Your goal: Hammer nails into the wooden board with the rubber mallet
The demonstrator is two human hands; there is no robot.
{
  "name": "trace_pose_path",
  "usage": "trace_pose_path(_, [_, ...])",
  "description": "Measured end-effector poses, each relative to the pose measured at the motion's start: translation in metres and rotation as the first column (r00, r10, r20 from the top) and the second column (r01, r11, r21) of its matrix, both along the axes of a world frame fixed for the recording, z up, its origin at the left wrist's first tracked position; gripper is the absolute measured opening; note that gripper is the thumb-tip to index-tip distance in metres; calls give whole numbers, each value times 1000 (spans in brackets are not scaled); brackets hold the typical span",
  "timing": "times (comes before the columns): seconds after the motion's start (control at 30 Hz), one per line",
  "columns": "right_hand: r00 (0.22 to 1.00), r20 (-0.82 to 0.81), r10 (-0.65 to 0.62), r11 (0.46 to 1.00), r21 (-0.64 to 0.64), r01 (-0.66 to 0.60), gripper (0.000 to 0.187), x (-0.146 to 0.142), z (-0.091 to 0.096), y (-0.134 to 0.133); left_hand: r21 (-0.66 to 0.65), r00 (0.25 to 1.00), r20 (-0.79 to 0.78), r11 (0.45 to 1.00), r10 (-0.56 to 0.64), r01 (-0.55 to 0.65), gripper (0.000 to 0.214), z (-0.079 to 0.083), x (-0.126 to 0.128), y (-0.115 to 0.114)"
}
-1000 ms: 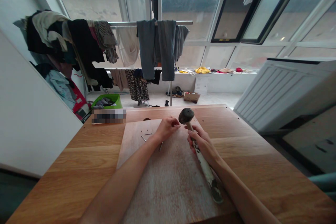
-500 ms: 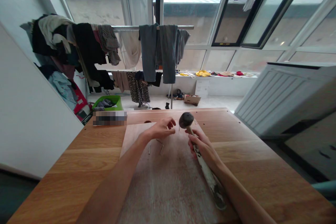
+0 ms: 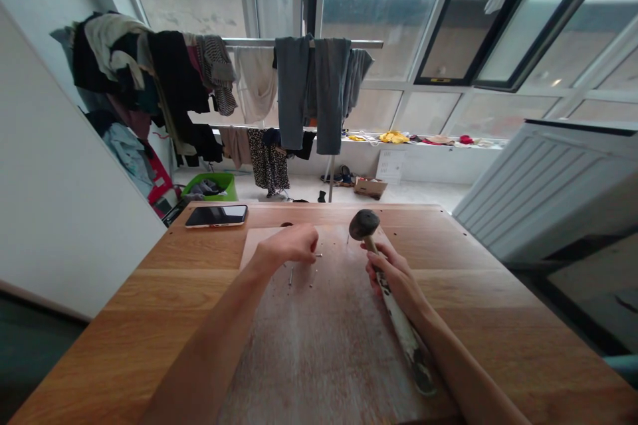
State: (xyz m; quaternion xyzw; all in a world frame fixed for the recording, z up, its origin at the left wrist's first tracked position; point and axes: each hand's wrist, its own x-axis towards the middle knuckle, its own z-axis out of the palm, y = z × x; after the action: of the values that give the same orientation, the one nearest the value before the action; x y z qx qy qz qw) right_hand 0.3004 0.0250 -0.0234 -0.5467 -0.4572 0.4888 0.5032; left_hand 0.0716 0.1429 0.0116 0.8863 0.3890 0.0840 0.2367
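My right hand (image 3: 395,276) grips the pale, paint-stained handle of a mallet (image 3: 393,301), whose dark round head sits raised over the far end of a worn wooden board (image 3: 329,345). A thin nail (image 3: 347,238) stands upright just left of the mallet head. My left hand (image 3: 292,244) rests knuckles up on the board's far left part, fingers curled and pinched on a small nail. Two more loose nails (image 3: 291,275) lie on the board just below that hand.
The board lies on a wooden table (image 3: 164,305). A phone (image 3: 216,216) lies at the table's far left corner. Beyond stand a clothes rack (image 3: 299,89) hung with garments, a green basket (image 3: 212,184), and windows. A white slatted panel (image 3: 553,179) leans at right.
My left hand has drawn back leftward from beside the mallet head to the loose nails and closed its fingers. The mallet has stayed raised. The view has shifted slightly.
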Motion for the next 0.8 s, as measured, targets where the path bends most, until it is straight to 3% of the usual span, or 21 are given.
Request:
trace_pose_path(0.13, [1000,-10,-6,1000,1,6,47,0,1,0,32,968,251,999,6,-14,9,-9,19,2])
trace_pose_path(0.3, [1000,-5,-5,1000,27,5,43,-1,3,-2,23,872,482,993,91,-117,17,-35,42,2])
trace_pose_path(0.5, [996,-77,39,997,63,-35,41,-5,9,-4,0,821,563,994,92,-111,9,-57,41,6])
trace_pose_path(0.67, [982,-157,101,994,45,-95,45,-15,18,-7,4,805,587,994,84,-107,7,-58,40,6])
trace_pose_path(0.8, [986,-149,81,997,11,-80,39,-23,20,-8,5,809,584,996,73,-94,9,-59,41,5])
